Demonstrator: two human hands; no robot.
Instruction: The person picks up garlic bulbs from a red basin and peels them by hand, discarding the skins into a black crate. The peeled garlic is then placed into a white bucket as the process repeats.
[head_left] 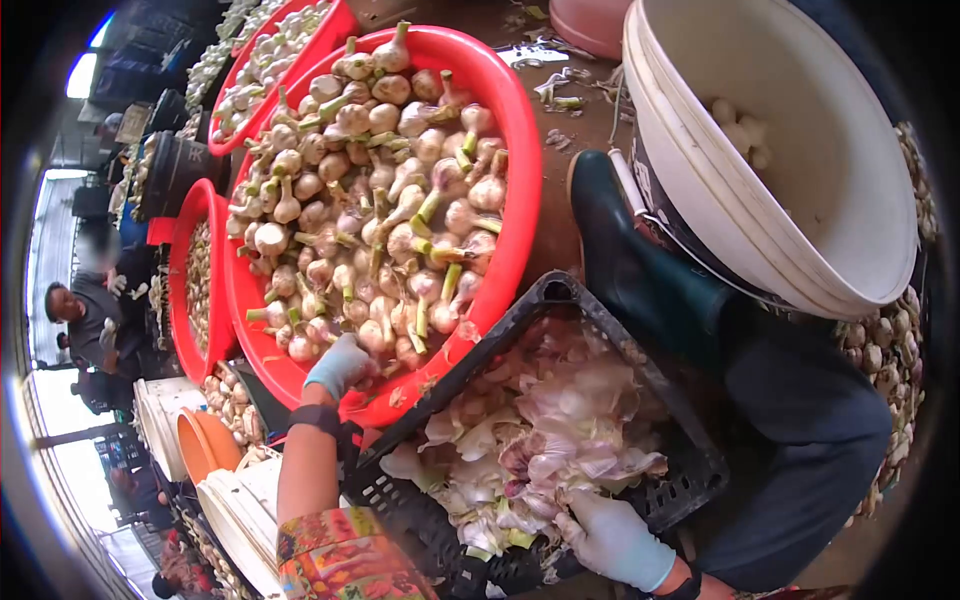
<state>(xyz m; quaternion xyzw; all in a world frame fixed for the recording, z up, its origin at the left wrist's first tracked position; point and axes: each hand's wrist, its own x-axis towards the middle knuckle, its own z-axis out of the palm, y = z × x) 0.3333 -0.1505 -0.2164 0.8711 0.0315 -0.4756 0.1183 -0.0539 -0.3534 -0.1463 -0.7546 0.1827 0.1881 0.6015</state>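
Note:
My left hand, in a pale glove, reaches over the near rim of a large red basin. Its fingers curl down at the garlic bulbs there, and what they hold is hidden. The basin is heaped with garlic bulbs with short green stems. In a glove too, my right hand is at the lower edge of a pile of garlic skins, its fingertips together against the peels. Whether something is between them is too small to tell. The skins fill a black plastic crate.
A white bucket with a few peeled cloves inside tilts at the upper right, beside a dark boot and leg. More red basins, an orange bucket and white buckets are at left. Another person is beyond them.

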